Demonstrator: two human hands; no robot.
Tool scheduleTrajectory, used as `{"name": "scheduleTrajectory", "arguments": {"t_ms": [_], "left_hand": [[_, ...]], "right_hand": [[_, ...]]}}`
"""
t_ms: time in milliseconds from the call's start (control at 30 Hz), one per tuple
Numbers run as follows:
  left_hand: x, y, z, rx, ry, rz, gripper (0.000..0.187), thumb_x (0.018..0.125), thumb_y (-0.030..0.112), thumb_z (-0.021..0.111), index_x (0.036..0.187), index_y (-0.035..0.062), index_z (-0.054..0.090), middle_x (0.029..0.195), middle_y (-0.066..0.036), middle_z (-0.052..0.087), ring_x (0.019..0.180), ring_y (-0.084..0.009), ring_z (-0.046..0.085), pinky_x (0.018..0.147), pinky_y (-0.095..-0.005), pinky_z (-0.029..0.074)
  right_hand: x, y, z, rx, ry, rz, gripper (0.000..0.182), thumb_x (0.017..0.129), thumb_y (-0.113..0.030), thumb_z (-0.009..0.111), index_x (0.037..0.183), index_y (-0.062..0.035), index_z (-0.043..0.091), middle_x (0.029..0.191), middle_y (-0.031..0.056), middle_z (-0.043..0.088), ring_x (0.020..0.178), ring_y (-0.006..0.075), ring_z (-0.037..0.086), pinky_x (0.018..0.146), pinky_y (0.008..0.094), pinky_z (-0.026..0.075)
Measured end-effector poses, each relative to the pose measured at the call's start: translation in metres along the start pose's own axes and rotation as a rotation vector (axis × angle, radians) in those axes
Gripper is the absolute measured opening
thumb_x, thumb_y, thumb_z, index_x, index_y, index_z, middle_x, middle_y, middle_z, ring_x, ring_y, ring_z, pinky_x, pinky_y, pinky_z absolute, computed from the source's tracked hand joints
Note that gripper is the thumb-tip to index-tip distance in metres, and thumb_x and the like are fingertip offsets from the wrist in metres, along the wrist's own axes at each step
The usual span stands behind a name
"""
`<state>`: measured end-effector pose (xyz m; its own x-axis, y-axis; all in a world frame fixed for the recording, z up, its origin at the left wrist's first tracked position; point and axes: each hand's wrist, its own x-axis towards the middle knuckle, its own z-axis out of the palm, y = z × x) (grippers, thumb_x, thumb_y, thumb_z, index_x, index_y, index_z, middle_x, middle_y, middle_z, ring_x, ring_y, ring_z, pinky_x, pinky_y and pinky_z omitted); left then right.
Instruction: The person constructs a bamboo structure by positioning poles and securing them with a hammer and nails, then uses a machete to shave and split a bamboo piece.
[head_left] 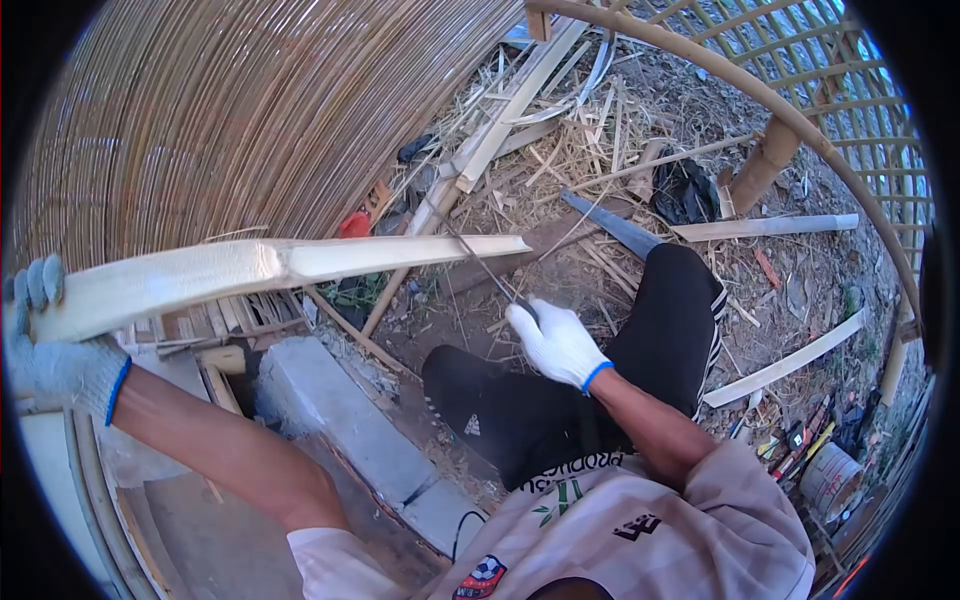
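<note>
A long split bamboo piece (190, 275), pale inner side showing, stretches from the far left to the middle. At its left end my left hand (50, 345), in a white glove with a blue cuff, is wrapped round it. My right hand (552, 340), gloved likewise, is closed round the dark handle of a thin-bladed knife (482, 262) above my lap. The blade points up and left, close to the bamboo's right end. Beyond my knee a handsaw (615, 225) lies on the ground.
A slatted bamboo screen (230, 110) stands at the upper left. Concrete blocks (340, 415) lie at the lower left. Bamboo strips (790, 360) and shavings litter the ground. A curved bamboo frame (740, 75) crosses the upper right. A bucket (830, 480) and tools are at the lower right.
</note>
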<state>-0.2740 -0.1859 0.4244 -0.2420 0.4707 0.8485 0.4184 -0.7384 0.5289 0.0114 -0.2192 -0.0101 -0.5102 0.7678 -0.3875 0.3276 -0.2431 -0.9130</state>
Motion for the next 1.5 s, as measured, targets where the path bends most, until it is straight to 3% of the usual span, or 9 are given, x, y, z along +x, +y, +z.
{"name": "scheduleTrajectory", "arguments": {"t_ms": [233,300,500,600,767,967,1167,1367,1500], "left_hand": [[-0.018,-0.001,0.036,0.032,0.132,0.008,0.015,0.084,0.006,0.057,0.097,0.0083,0.049,0.070,0.004,0.025,0.054,-0.0109,0.025,0.049,-0.0287,0.027],[-0.010,-0.002,0.029,0.074,0.088,0.023,0.016,0.083,0.006,0.057,0.097,0.0082,0.049,0.070,0.004,0.025,0.054,-0.0109,0.025,0.049,-0.0287,0.027],[-0.015,-0.013,0.043,0.404,0.174,0.133,0.016,0.083,0.006,0.056,0.096,0.0081,0.048,0.069,0.004,0.025,0.054,-0.0111,0.026,0.049,-0.0287,0.027],[-0.010,-0.010,0.031,0.140,0.047,0.070,0.017,0.082,0.006,0.057,0.097,0.0078,0.048,0.069,0.003,0.025,0.054,-0.0113,0.026,0.049,-0.0286,0.027],[-0.001,-0.008,0.020,0.049,-0.021,0.048,0.018,0.082,0.006,0.057,0.097,0.0075,0.048,0.069,0.003,0.026,0.054,-0.0115,0.026,0.048,-0.0285,0.027],[-0.005,-0.007,0.021,-0.029,-0.095,0.020,0.019,0.081,0.006,0.057,0.098,0.0071,0.048,0.069,0.002,0.026,0.054,-0.0117,0.026,0.048,-0.0283,0.027],[-0.004,-0.001,0.022,-0.039,-0.063,0.060,0.020,0.081,0.007,0.058,0.099,0.0066,0.049,0.070,0.002,0.026,0.053,-0.0119,0.026,0.047,-0.0279,0.027],[0.000,0.002,0.012,-0.132,-0.136,0.010,0.018,0.082,0.006,0.056,0.099,0.0059,0.048,0.070,0.003,0.027,0.053,-0.0113,0.026,0.047,-0.0273,0.026],[0.000,0.004,0.019,-0.070,-0.101,0.021,0.018,0.083,0.007,0.056,0.099,0.0063,0.048,0.070,0.003,0.027,0.053,-0.0112,0.026,0.047,-0.0274,0.026]], "right_hand": [[-0.052,-0.073,0.007,0.227,-0.001,-0.604,0.028,0.097,-0.027,0.068,0.113,-0.0050,0.061,0.079,0.0241,0.069,0.076,0.0468,0.071,0.068,0.0491,0.057],[-0.039,-0.058,0.019,0.177,-0.123,-0.250,0.027,0.102,-0.031,0.060,0.112,-0.0055,0.064,0.081,0.0256,0.070,0.080,0.0451,0.072,0.071,0.0498,0.057],[-0.072,-0.094,-0.005,0.127,-0.021,-0.405,0.033,0.098,-0.037,0.068,0.112,-0.0065,0.065,0.083,0.0216,0.071,0.078,0.0445,0.071,0.071,0.0492,0.058],[-0.067,-0.096,-0.006,0.148,0.003,-0.673,0.037,0.094,-0.039,0.073,0.109,-0.0064,0.063,0.075,0.0199,0.068,0.071,0.0443,0.071,0.065,0.0491,0.058],[-0.053,-0.058,0.007,-0.017,-0.002,-0.285,0.030,0.099,-0.031,0.065,0.115,-0.0047,0.062,0.080,0.0232,0.071,0.071,0.0453,0.070,0.064,0.0510,0.056],[-0.077,-0.114,-0.012,0.053,0.013,-0.701,0.036,0.092,-0.032,0.075,0.115,-0.0070,0.063,0.080,0.0197,0.070,0.073,0.0406,0.073,0.066,0.0450,0.059],[-0.048,-0.059,0.000,-0.095,0.016,-0.264,0.036,0.102,-0.042,0.060,0.112,-0.0077,0.063,0.083,0.0233,0.072,0.077,0.0460,0.072,0.069,0.0522,0.058],[-0.078,-0.124,-0.013,-0.008,-0.023,-0.614,0.040,0.096,-0.044,0.068,0.111,-0.0071,0.062,0.078,0.0258,0.068,0.076,0.0456,0.071,0.069,0.0522,0.058],[-0.007,-0.021,0.012,-0.245,0.093,-0.229,0.052,0.101,-0.050,0.058,0.113,0.0008,0.063,0.081,0.0304,0.069,0.083,0.0498,0.070,0.073,0.0540,0.057]]}}
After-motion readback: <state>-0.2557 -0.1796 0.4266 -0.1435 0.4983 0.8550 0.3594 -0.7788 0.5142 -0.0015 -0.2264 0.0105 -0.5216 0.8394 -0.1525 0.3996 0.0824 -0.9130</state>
